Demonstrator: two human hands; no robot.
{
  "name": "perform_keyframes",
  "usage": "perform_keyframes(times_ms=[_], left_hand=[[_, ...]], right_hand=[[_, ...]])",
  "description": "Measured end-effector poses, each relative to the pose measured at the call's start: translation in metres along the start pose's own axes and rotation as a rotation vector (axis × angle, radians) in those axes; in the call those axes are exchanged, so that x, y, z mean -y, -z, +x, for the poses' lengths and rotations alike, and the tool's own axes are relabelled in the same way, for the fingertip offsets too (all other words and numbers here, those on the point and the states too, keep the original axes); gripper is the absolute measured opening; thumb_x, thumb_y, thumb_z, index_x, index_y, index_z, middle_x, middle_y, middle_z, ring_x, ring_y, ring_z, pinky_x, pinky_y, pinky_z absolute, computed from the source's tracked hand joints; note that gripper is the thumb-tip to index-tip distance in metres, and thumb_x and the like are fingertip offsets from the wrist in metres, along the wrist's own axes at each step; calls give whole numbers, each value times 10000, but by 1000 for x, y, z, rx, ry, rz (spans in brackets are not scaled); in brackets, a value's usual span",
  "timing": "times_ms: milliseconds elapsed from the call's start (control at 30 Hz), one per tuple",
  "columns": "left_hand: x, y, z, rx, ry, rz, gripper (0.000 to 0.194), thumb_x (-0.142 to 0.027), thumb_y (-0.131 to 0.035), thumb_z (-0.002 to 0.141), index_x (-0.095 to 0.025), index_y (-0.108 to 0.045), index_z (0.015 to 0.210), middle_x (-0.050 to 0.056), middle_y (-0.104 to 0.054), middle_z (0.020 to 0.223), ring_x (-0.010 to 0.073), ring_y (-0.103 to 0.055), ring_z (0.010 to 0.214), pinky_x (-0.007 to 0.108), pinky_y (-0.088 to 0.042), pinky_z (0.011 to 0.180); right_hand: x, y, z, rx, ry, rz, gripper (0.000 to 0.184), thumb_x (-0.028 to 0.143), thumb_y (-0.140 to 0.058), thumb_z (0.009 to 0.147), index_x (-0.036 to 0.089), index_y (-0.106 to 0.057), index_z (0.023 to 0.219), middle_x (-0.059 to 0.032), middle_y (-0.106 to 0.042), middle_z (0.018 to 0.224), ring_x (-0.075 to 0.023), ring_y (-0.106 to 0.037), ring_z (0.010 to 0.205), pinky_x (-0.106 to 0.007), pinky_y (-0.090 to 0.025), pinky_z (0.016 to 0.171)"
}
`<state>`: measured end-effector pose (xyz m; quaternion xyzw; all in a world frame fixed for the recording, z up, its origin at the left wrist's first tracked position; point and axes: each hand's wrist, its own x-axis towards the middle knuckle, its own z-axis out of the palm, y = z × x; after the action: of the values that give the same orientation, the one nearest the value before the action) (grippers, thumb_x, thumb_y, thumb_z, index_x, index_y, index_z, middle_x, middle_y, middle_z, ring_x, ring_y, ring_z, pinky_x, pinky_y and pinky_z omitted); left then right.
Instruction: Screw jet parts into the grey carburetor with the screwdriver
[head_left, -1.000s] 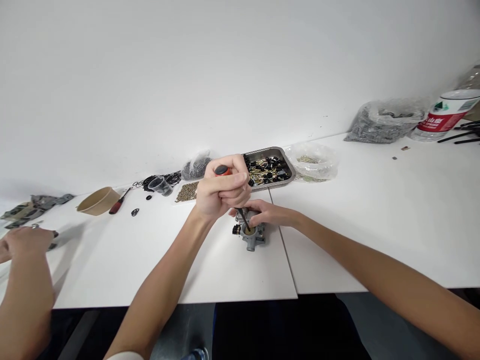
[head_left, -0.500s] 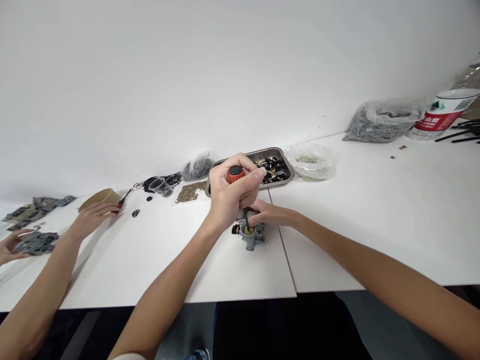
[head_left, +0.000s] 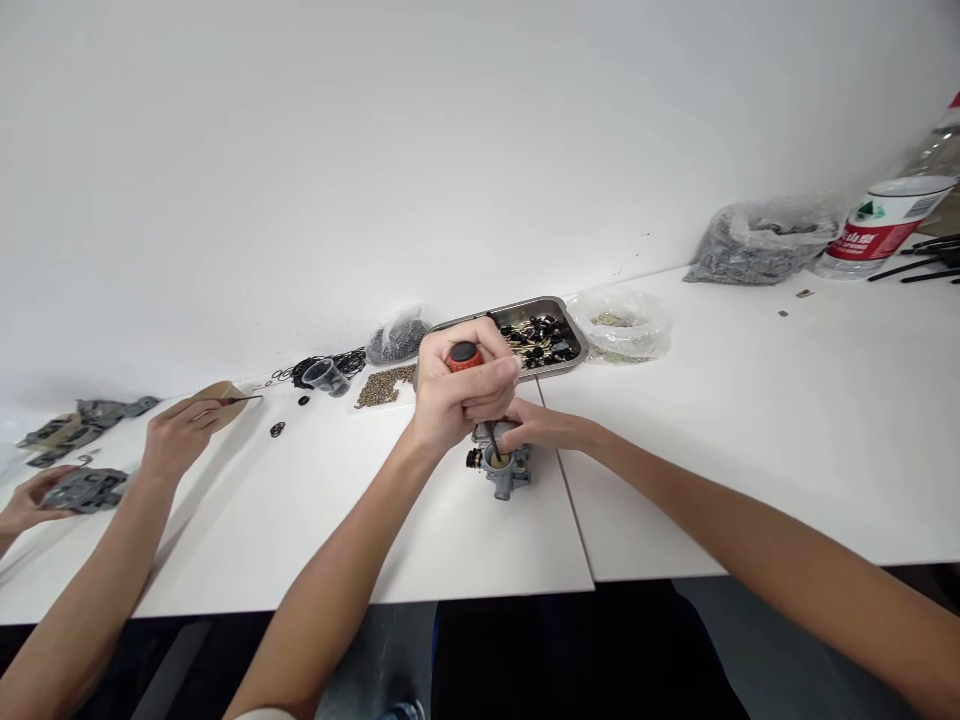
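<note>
My left hand (head_left: 466,388) is closed around the red and black handle of a screwdriver (head_left: 465,354), held upright with its shaft slanting down. The tip goes into the round opening of a grey metal carburetor (head_left: 502,482) on the table, where a brass-coloured surface shows. From the right, my right hand (head_left: 541,426) grips the back of the carburetor, the thumb near the opening; its other fingers are partly hidden. A black and brass fitting (head_left: 474,458) sticks out on the carburetor's left side.
Behind my hands are a metal tray (head_left: 576,362) of black and brass parts, small brass pieces (head_left: 384,388) and a plastic bag (head_left: 634,325). At left, a co-worker's hands hold a screwdriver (head_left: 240,400) and a grey carburetor (head_left: 86,490). A bottle (head_left: 874,235) stands far right.
My left hand moved right, then slightly back, and its grip on the screwdriver handle shifted. My right hand stayed on the carburetor. The co-worker reached over and picked up the other screwdriver.
</note>
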<state>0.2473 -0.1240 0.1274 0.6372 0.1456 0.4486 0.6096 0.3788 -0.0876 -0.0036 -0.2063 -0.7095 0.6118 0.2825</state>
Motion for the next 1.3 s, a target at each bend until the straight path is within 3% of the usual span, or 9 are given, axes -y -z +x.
perform_keyframes(times_ms=[100, 500, 867, 1167, 1300], left_hand=[[-3, 5, 1, 1, 8, -36, 299, -251, -756, 744, -149, -527, 582, -105, -226, 379, 7, -190, 311, 143, -208, 339], [-1, 20, 5, 121, 102, -101, 289, -251, -742, 735, -149, -525, 573, -101, -186, 388, 9, -187, 324, 143, -241, 356], [2, 26, 7, 243, 77, -179, 227, -197, -668, 782, -146, -538, 603, -102, -184, 416, 11, -175, 337, 140, -232, 360], [1, 23, 4, 251, 40, -143, 217, -191, -595, 853, -163, -529, 648, -109, -156, 425, 16, -143, 337, 143, -204, 359], [-2, 20, 5, 197, 66, -104, 266, -297, -564, 892, -168, -514, 665, -97, -212, 436, 24, -162, 352, 153, -209, 364]], right_hand=[[0, 0, 0, 25, 4, 11, 437, 221, -648, 798, 150, -628, 1230, -59, -629, 1021, -175, -598, 959, -301, -486, 856], [6, -2, -1, 51, -18, 68, 513, 193, -617, 768, 170, -610, 1281, -43, -593, 1031, -143, -548, 916, -258, -436, 786], [2, -1, -2, 52, -32, 76, 507, 206, -623, 774, 174, -604, 1280, -36, -576, 973, -141, -544, 882, -260, -440, 759], [1, 0, -1, 33, -36, 57, 505, 205, -630, 765, 176, -618, 1269, -53, -605, 1070, -160, -564, 963, -270, -435, 810], [2, -1, -1, 41, 8, 65, 494, 185, -625, 767, 175, -620, 1261, -64, -606, 1163, -175, -571, 1035, -289, -450, 870]])
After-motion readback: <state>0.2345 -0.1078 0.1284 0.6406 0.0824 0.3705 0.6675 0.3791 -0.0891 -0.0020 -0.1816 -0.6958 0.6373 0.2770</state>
